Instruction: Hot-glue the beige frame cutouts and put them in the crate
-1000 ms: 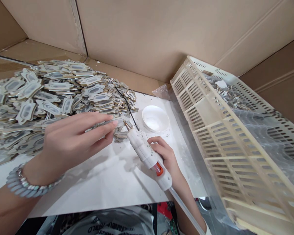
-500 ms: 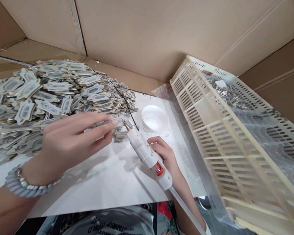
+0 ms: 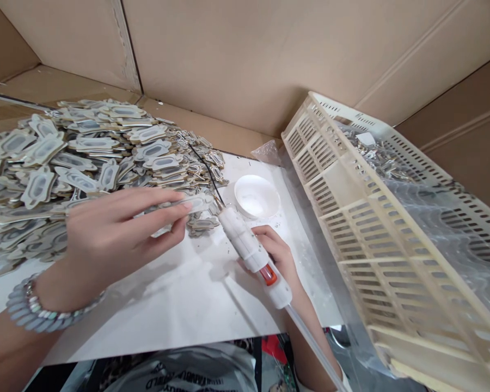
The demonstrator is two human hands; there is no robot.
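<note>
Between the thumb and fingers of my left hand (image 3: 122, 228) is a flat, pale ornamental plate (image 3: 198, 203) with a wavy outline. My right hand (image 3: 280, 253) is wrapped round a white hot glue gun (image 3: 245, 239), whose handle is mostly hidden behind its body. A clear glue stick (image 3: 310, 337) sticks out of its rear end. The metal nozzle (image 3: 218, 203) points up and left, close beside the right end of the plate; I cannot tell whether they touch. A large heap of similar plates (image 3: 93, 142) lies left of and behind my left hand.
A round white dish (image 3: 257, 197) stands on the white work surface (image 3: 167, 310). To the right is a cream slotted plastic crate (image 3: 351, 228) holding small metal pieces (image 3: 381, 158) and clear plastic. Cardboard walls (image 3: 237, 60) close off the back. A black cord (image 3: 206, 166) crosses near the heap.
The glue gun and my right hand have shifted slightly right and the nozzle has drawn back from over the plate. My left hand keeps its hold, almost in place.
</note>
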